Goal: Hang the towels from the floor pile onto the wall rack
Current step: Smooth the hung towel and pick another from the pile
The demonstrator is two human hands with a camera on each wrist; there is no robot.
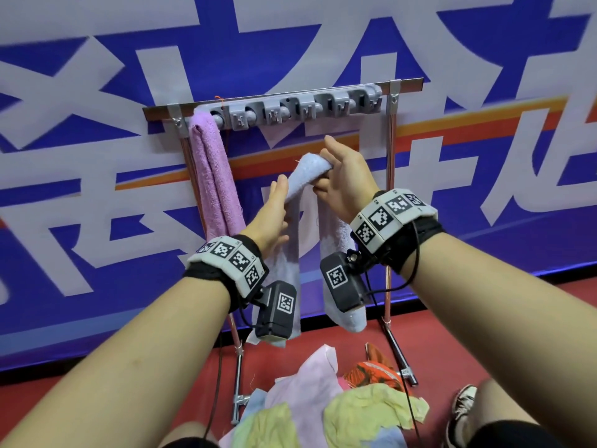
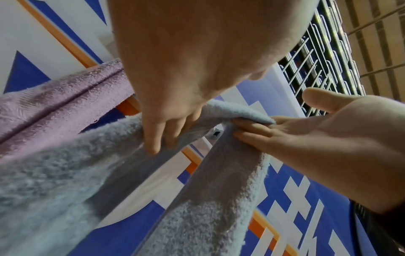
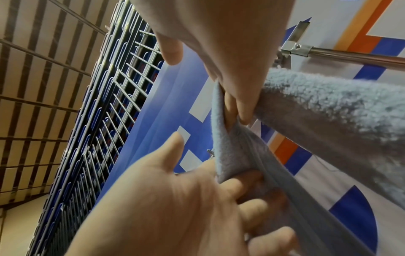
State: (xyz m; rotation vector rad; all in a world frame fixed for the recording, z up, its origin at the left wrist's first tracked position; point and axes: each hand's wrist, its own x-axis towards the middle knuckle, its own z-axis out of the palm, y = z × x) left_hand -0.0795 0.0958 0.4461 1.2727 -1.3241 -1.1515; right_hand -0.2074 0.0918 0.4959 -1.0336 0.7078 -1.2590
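A blue wall banner printed with large white characters and an orange stripe fills the background, and a red floor runs along its base. A grey wall rack with a row of clip holders is mounted on a metal rail in front of the banner, carried on two thin upright poles. A purple towel is seen hanging folded from the leftmost holder, both halves dropping straight down.

In front of the rack, below its middle holders and not touching them, a pale blue towel is held up between two hands. It is draped in a fold, with two tails hanging down towards the floor. The fold is carried over the fingers of the right hand, which are curled around the cloth, while the thumb is raised clear. Just left of the fold, the towel is pinched by the left hand, whose fingertips are closed over its hemmed edge in the left wrist view. Both wrists are fitted with marker-covered bands and small black cameras.

On the floor below, a pile of towels is seen: pink, yellow, light blue and an orange patterned one. A sneaker is visible at the lower right.
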